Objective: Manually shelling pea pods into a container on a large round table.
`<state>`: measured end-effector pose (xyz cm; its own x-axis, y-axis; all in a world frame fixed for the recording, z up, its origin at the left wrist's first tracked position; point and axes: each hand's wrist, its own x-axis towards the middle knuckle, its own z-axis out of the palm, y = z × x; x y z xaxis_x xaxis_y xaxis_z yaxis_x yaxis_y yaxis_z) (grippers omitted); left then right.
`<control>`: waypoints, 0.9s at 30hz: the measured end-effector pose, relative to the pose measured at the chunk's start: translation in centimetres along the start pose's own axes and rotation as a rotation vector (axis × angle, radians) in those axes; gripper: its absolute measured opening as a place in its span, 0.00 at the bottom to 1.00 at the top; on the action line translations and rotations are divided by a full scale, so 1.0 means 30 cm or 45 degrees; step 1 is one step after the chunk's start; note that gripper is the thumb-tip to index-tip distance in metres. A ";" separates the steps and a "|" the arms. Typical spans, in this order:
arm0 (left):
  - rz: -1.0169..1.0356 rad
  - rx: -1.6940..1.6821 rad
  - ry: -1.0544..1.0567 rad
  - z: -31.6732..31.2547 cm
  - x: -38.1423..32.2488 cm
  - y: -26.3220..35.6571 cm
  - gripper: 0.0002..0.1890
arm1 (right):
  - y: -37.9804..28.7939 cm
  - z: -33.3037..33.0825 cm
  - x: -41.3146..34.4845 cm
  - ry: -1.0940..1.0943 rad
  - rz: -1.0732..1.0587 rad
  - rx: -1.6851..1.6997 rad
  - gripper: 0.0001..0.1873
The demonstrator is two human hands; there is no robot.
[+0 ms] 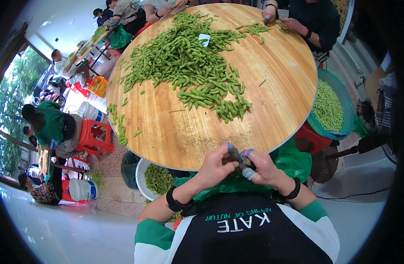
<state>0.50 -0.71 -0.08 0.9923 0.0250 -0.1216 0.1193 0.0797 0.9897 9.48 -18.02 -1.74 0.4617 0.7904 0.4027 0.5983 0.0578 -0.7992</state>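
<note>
My left hand (pixel 217 166) and my right hand (pixel 262 166) meet just past the near edge of the round wooden table (pixel 188 138), above a green plastic bag (pixel 287 157) on my lap. Fabric finger covers wrap some fingertips of both hands. The left fingers pinch at a dark, worn finger cover (pixel 244 162) on the right hand; which finger it sits on is hard to tell. No bean pod shows clearly in either hand. A large heap of green soybean pods (pixel 188 59) lies on the table, with a small white piece (pixel 204 40) on top.
At the right, a teal basin (pixel 349 109) of shelled beans rests on a red stool (pixel 309 138). A white basket (pixel 141 178) of pods or husks stands below the table at left. Two people sit across the table. Others work at tables at left, near red stools (pixel 94 135) and white buckets (pixel 81 189).
</note>
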 end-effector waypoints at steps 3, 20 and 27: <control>0.012 0.012 -0.005 0.012 -0.006 -0.021 0.10 | 0.006 0.003 -0.010 -0.046 0.054 -0.074 0.13; 0.555 1.715 0.379 -0.478 0.156 0.103 0.10 | 0.005 0.003 -0.004 -0.288 -0.071 0.106 0.13; 0.484 1.611 0.391 -0.563 0.423 0.072 0.16 | -0.026 -0.011 -0.012 -0.237 0.251 0.303 0.16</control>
<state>12.78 16.62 -0.77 0.9429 0.0726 0.3250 -0.0438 -0.9405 0.3371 9.07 -18.57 -1.12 0.4128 0.8967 0.1597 0.3304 0.0160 -0.9437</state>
